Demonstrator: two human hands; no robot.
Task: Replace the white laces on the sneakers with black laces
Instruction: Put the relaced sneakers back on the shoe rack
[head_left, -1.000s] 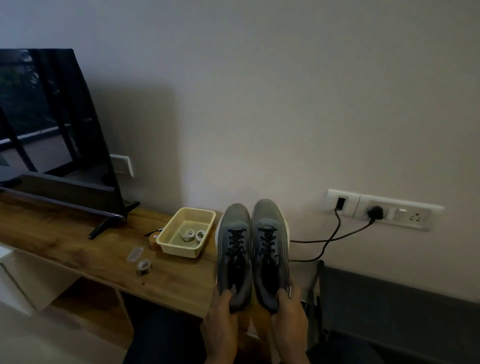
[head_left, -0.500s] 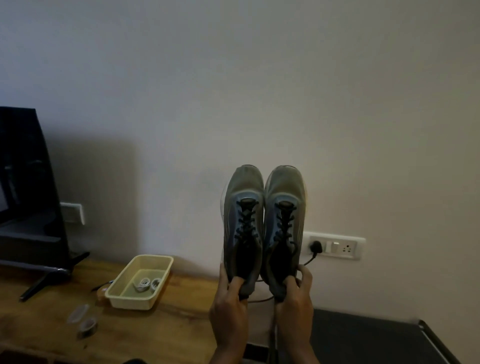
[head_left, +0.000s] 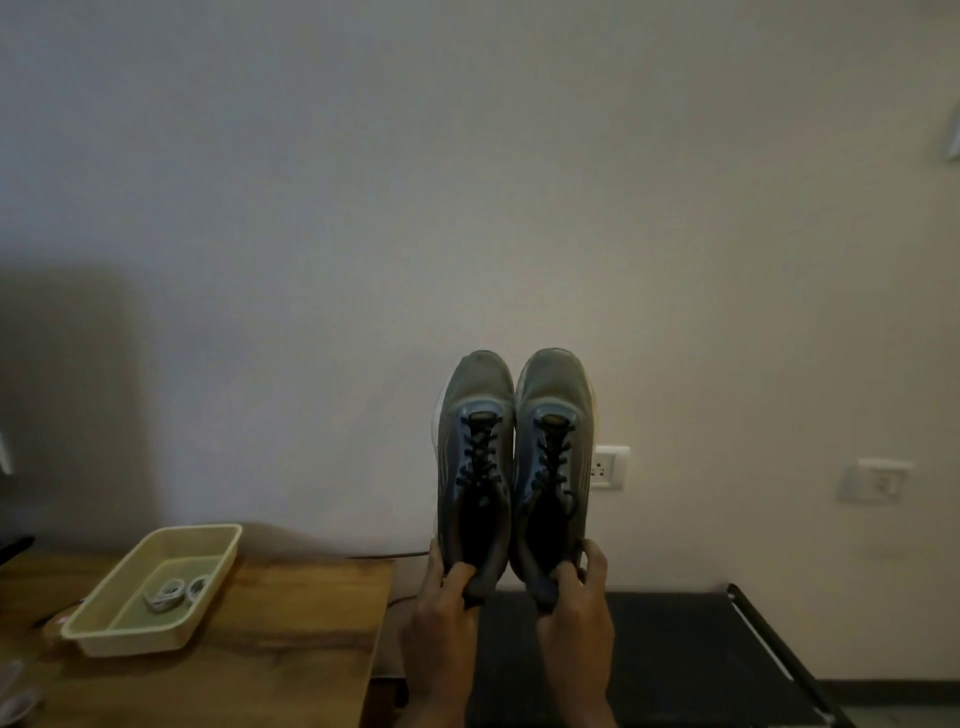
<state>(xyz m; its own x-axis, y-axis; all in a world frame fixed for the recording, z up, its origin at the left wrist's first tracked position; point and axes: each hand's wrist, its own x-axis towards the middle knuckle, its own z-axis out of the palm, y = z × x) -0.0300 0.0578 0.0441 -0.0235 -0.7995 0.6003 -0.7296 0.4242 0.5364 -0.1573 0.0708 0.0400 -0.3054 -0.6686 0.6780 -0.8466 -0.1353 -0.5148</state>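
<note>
Left hand (head_left: 441, 608) and right hand (head_left: 576, 608) hold the sneakers (head_left: 475, 410) up by the heels

We grip one shoe in each hand, with the fingers curled round the heel and the thumbs on the edge of the opening. The two shoes stand upright in the air, toes up and sides touching, in front of the wall. We judge that we hold them so to show both tops together. The black laces (head_left: 480, 457) run crosswise through the eyelets of both, so the exchange looks done and only a check remains. On the wooden table (head_left: 291, 623) at our left lies a pale tray (head_left: 130, 636) with some pale coiled things (head_left: 166, 592) inside. They may be the white laces, but we cannot tell. Behind the right shoe is a wall socket (head_left: 610, 465), partly hidden by it. Under our hands is a dark bench (head_left: 675, 649). Nothing stands between the shoes and the table
</note>
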